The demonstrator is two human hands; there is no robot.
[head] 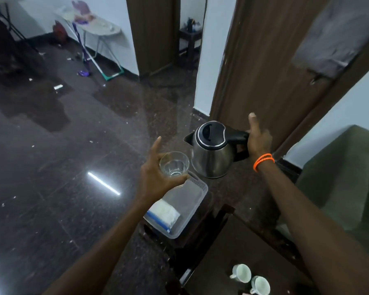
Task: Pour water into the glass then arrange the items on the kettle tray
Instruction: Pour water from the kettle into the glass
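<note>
My left hand (152, 173) holds a clear drinking glass (174, 163) from the side, with the index finger sticking out; a little water shows at its bottom. Just right of it, my right hand (257, 141) grips the black handle of a steel electric kettle (211, 153), thumb raised. The kettle's lid is closed and its spout points left toward the glass. Both are held in the air above the floor. Below the glass lies a clear plastic tray (197, 206) holding a white packet with a blue strip (163, 215).
A dark wooden stand (228, 248) at the lower right carries two white cups (242, 272) (260, 285). A brown door (271, 60) stands right behind the kettle, a green seat (345, 177) to the right. Glossy dark floor spreads left; an ironing board (100, 24) and mops stand far back.
</note>
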